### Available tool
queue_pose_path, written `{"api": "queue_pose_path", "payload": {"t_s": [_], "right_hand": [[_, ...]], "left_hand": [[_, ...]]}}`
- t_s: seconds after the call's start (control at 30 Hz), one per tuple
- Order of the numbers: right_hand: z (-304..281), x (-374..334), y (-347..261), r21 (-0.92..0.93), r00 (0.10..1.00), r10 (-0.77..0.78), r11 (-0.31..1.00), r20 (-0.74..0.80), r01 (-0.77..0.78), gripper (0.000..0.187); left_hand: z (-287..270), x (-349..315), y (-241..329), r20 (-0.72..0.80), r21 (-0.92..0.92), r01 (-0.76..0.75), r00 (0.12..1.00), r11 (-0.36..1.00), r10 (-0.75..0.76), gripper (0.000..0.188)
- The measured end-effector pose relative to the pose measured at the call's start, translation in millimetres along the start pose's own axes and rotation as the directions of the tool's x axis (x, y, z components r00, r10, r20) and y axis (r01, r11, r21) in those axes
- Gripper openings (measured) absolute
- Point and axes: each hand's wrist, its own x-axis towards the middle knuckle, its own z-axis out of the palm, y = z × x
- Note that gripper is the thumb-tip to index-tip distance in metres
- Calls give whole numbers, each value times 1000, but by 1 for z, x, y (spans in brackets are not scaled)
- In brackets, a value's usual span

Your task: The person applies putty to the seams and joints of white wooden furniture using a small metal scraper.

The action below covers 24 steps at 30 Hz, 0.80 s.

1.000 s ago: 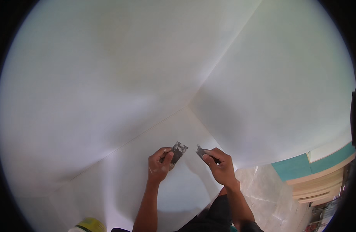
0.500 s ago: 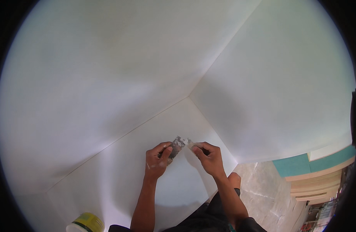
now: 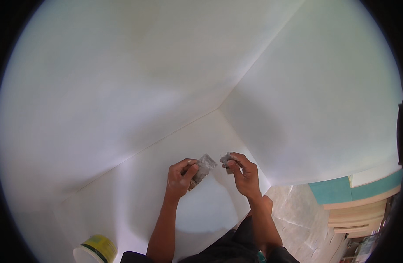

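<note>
My left hand (image 3: 180,177) is closed, pinching a flat, grey scraper (image 3: 205,165) smeared with whitish paste between thumb and fingers. Just to its right, my right hand (image 3: 245,175) grips a smaller scraper (image 3: 227,158), its edge coated with grey-white paste. A small gap separates the two scrapers. Whitish smears mark the fingers of both hands. The fingers partly cover each tool, so its full shape is hidden.
Pale walls (image 3: 100,87) meet in a corner ahead, above a white surface (image 3: 205,206) under my hands. A yellow-and-white bucket (image 3: 101,247) stands at lower left. Teal-topped panels (image 3: 332,190) and stacked boards (image 3: 357,215) lie at right beside grey floor (image 3: 293,215).
My right hand has moved slightly up and right, widening the gap between the scrapers. Grey-white paste now shows on the right scraper, and more of the left scraper's face is visible.
</note>
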Motion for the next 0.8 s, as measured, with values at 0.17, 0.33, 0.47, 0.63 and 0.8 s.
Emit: {"api": "queue_pose_path", "payload": {"t_s": [0.17, 0.33, 0.47, 0.63, 0.8], "right_hand": [[-4, 3, -1, -454, 928, -333, 810, 165, 372, 35], [6, 5, 1, -578, 821, -520, 603, 237, 549, 44], [-1, 6, 15, -566, 798, -551, 588, 243, 578, 47], [-30, 10, 21, -595, 742, -502, 453, 445, 664, 37], [-38, 2, -2, -497, 981, -192, 851, 1, 167, 22]], "left_hand": [[-3, 1, -5, 87, -235, 126, 990, 964, -108, 17], [-1, 2, 5, 183, -312, 188, 974, 931, -136, 17], [1, 1, 5, 170, -335, 161, 979, 928, -109, 17], [1, 2, -8, 73, -313, 36, 997, 949, -13, 17], [10, -2, 0, -41, -176, -11, 999, 984, 4, 22]]}}
